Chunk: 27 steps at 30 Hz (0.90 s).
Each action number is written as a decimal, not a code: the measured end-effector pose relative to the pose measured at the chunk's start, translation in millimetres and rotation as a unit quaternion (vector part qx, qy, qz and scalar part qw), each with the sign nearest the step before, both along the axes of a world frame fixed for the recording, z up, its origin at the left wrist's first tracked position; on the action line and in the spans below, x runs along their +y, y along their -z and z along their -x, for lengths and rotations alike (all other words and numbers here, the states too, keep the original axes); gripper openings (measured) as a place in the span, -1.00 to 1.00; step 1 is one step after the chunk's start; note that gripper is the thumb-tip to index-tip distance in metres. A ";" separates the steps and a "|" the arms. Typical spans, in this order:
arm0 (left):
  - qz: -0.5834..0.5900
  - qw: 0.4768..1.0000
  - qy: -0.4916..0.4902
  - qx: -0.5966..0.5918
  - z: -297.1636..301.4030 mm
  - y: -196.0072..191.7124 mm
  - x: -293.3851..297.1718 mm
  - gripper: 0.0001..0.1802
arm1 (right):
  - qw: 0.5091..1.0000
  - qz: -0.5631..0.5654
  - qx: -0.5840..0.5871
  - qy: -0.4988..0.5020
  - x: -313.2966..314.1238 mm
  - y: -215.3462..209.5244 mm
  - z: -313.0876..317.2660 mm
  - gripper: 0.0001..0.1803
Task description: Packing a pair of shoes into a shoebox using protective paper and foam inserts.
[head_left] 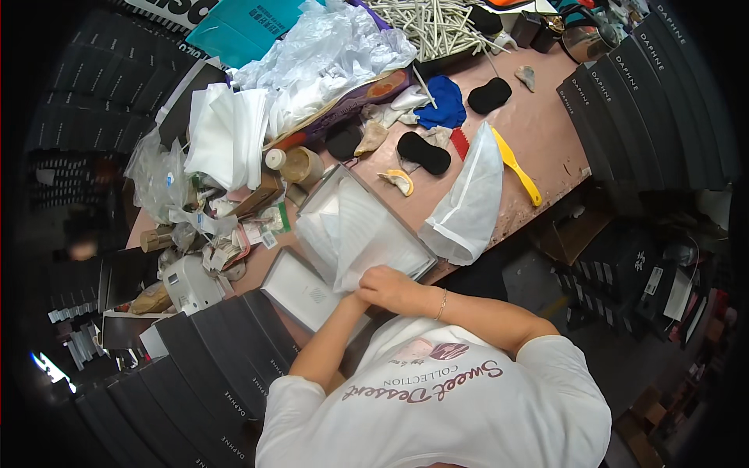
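An open dark-edged box (420,248) lies slantwise at the table's near side, with white translucent wrapping (355,234) folded loosely inside. My right hand (394,290) is closed at the box's near edge, beside the wrapping; what its curled fingers hold is hidden. My left hand (360,300) meets it there, its fingers mostly covered by the right hand. Left of the box sits a shallow tray-like box part (300,287) with a pale inside. A white cloth bag (468,203) lies right of the box, next to a yellow-handled brush (521,170).
Black sponges (424,153), a blue cloth (443,101) and a white-capped jar (303,165) lie beyond the box. Farther back stand a purple carton (351,101) of plastic bags and a heap of white sticks (429,27). Dark boxes are stacked left (211,351) and right (655,101).
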<state>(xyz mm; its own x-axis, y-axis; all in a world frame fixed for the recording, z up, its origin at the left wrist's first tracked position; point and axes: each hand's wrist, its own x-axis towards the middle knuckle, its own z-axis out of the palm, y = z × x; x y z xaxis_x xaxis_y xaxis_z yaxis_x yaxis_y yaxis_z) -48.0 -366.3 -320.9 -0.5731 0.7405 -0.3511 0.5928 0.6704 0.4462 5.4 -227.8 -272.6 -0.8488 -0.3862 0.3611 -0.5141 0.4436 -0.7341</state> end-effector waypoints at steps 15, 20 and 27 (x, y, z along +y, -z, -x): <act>-0.171 0.975 -0.136 0.048 -4.6 -57.4 -20.6 -0.51 | 0.786 0.230 -0.055 0.572 160.1 -35.8 -25.6 -0.73; -0.237 0.559 -0.537 -0.585 -90.4 -13.9 -72.8 -0.51 | 0.931 0.129 -0.237 0.245 79.4 -88.4 -15.8 -0.70; -0.491 0.341 -0.650 -0.469 -92.2 30.6 -47.3 -0.63 | 0.945 -0.188 -0.200 0.177 -2.1 61.7 20.4 -0.57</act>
